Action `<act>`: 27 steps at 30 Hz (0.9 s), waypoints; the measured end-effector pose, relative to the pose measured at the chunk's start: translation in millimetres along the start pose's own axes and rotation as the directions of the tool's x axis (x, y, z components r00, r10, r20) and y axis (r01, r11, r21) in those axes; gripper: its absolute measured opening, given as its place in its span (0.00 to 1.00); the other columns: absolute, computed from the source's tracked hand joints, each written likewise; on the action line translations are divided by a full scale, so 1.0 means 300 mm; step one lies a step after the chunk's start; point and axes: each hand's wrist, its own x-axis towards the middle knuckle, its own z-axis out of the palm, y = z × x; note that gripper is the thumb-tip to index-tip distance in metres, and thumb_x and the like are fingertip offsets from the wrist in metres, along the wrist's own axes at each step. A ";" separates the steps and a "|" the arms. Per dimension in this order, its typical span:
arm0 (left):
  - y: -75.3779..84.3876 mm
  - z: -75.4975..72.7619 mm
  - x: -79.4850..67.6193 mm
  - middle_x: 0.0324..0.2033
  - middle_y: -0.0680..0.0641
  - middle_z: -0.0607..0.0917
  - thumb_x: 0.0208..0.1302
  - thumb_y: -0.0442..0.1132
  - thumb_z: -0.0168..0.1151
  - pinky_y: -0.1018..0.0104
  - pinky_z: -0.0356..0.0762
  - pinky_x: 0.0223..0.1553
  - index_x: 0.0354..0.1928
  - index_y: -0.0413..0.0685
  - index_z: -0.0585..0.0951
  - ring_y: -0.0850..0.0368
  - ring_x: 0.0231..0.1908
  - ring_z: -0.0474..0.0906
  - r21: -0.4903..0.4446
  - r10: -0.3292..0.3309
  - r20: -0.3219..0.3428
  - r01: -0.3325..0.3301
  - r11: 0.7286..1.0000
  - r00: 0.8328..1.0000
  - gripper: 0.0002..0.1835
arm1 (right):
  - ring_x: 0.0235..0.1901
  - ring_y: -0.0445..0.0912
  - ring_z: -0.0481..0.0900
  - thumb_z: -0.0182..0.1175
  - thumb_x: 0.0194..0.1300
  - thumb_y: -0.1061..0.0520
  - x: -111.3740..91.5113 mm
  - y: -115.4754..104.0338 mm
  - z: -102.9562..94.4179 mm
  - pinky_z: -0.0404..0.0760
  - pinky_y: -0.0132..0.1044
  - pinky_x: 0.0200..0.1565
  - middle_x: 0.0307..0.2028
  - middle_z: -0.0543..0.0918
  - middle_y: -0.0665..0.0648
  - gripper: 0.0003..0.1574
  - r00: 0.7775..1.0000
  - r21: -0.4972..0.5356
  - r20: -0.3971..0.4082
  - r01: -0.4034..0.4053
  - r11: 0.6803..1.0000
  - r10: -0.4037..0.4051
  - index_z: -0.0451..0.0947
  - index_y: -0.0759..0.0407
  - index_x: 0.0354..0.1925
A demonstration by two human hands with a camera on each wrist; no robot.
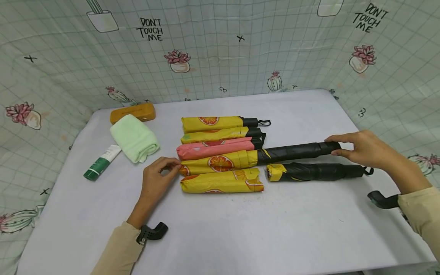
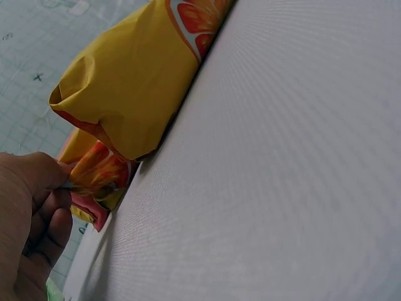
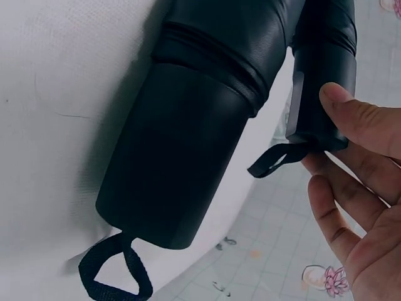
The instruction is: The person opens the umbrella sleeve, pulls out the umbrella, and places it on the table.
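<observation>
A black folding umbrella (image 1: 295, 153) lies partly inside a yellow sleeve (image 1: 240, 159) printed with orange slices. My left hand (image 1: 154, 182) pinches the sleeve's far left end between thumb and fingers. At the other end, my right hand (image 1: 369, 149) holds the black handle (image 3: 322, 100), thumb on one side and fingers on the other; a short wrist loop (image 3: 282, 157) dangles there. In front lies another black umbrella (image 1: 319, 172) with a yellow patch at its left tip. To its left is a separate yellow sleeve (image 1: 220, 182), lying flat with its open end facing right.
Behind lie a pink-sleeved umbrella (image 1: 216, 148) and two yellow-sleeved ones, the rear one (image 1: 223, 124) with its loop pointing right. A folded light green towel (image 1: 134, 137), a brown case (image 1: 137, 112) and a green-and-white tube (image 1: 103, 162) are on the left of the white table (image 1: 240, 236).
</observation>
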 end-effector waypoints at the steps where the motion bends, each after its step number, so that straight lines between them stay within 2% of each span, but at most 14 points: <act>1: 0.000 0.000 0.000 0.32 0.53 0.85 0.60 0.30 0.72 0.70 0.77 0.37 0.39 0.45 0.87 0.61 0.32 0.79 0.000 0.002 -0.002 -0.002 1.000 1.000 0.07 | 0.15 0.36 0.46 0.73 0.58 0.61 -0.001 0.003 0.000 0.57 0.32 0.16 0.38 0.87 0.58 0.25 1.000 -0.004 0.000 0.004 1.000 -0.004 0.82 0.58 0.55; 5: 0.002 -0.001 0.003 0.32 0.53 0.84 0.60 0.31 0.72 0.71 0.77 0.37 0.39 0.46 0.87 0.61 0.33 0.78 -0.002 -0.001 -0.003 0.001 1.000 1.000 0.06 | 0.15 0.35 0.45 0.74 0.57 0.61 -0.006 0.013 0.002 0.57 0.31 0.16 0.28 0.84 0.51 0.25 1.000 -0.021 -0.015 0.027 0.999 -0.028 0.83 0.57 0.55; 8: 0.004 -0.002 0.005 0.31 0.53 0.84 0.60 0.31 0.72 0.71 0.77 0.37 0.39 0.45 0.87 0.61 0.33 0.78 0.003 0.001 -0.005 -0.001 1.000 1.000 0.07 | 0.15 0.34 0.44 0.74 0.57 0.61 -0.012 0.022 0.000 0.57 0.30 0.15 0.18 0.74 0.44 0.26 0.999 -0.040 -0.024 0.043 0.998 -0.044 0.83 0.56 0.54; 16: 0.005 -0.002 0.005 0.32 0.52 0.84 0.60 0.30 0.72 0.71 0.77 0.37 0.39 0.45 0.87 0.61 0.33 0.78 0.008 0.011 -0.005 -0.011 1.000 1.000 0.07 | 0.15 0.34 0.43 0.74 0.57 0.61 -0.029 0.039 -0.008 0.57 0.31 0.15 0.14 0.60 0.43 0.26 0.999 -0.053 -0.029 0.034 0.998 -0.036 0.82 0.56 0.55; 21: 0.003 -0.002 0.005 0.32 0.52 0.84 0.60 0.31 0.72 0.72 0.77 0.37 0.39 0.46 0.87 0.61 0.33 0.78 0.009 0.005 -0.005 -0.005 1.000 1.000 0.07 | 0.15 0.34 0.44 0.74 0.56 0.62 -0.039 0.047 -0.011 0.57 0.30 0.15 0.16 0.61 0.43 0.27 0.999 -0.077 -0.036 0.033 0.997 -0.036 0.82 0.57 0.55; 27: 0.004 -0.003 0.000 0.32 0.52 0.84 0.61 0.31 0.72 0.72 0.76 0.37 0.39 0.46 0.87 0.62 0.33 0.78 0.001 -0.012 0.002 0.012 1.000 1.000 0.06 | 0.14 0.35 0.47 0.73 0.59 0.60 -0.053 0.055 -0.018 0.58 0.31 0.14 0.15 0.60 0.44 0.26 0.999 -0.061 -0.010 -0.032 0.998 0.032 0.82 0.56 0.56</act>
